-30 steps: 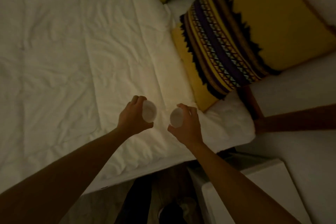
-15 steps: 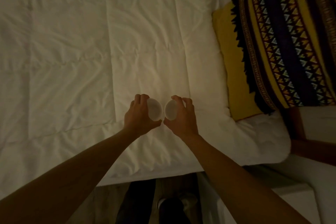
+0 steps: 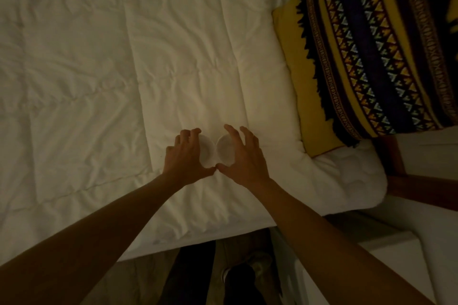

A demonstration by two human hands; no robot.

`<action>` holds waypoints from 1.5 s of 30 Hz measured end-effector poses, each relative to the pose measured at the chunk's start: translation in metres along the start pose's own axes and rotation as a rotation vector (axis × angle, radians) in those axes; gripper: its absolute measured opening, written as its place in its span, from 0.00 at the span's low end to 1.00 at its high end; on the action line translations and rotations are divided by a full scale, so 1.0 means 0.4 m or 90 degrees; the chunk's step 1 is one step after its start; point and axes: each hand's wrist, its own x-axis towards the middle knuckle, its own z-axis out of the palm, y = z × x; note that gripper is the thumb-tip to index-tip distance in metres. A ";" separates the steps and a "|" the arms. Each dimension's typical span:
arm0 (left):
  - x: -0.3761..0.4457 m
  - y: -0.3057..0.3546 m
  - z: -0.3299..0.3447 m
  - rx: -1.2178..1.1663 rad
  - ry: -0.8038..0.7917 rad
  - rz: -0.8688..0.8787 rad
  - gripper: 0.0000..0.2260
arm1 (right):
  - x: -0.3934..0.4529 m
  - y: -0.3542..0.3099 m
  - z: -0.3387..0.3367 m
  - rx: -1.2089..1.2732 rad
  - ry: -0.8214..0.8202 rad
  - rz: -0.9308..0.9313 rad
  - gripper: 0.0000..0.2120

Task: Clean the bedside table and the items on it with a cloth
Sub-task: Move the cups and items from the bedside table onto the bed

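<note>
Two small white cups (image 3: 215, 150) stand side by side, touching, on the white bedcover (image 3: 99, 82) just below the frame's centre, mouths up. Left hand (image 3: 184, 156) curls loosely over the left cup and right hand (image 3: 244, 156) spreads wide beside the right one; whether either grips is unclear. Bedside table (image 3: 396, 255) lies at lower right, nearer the right arm.

Dim rm: white duvet (image 3: 104, 86) on bed, patterned yellow pillow (image 3: 371, 62) at right.
</note>
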 end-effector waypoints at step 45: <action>-0.681 1.152 0.677 0.267 -0.327 0.705 0.58 | -1.409 0.811 -0.033 0.062 0.286 0.536 0.37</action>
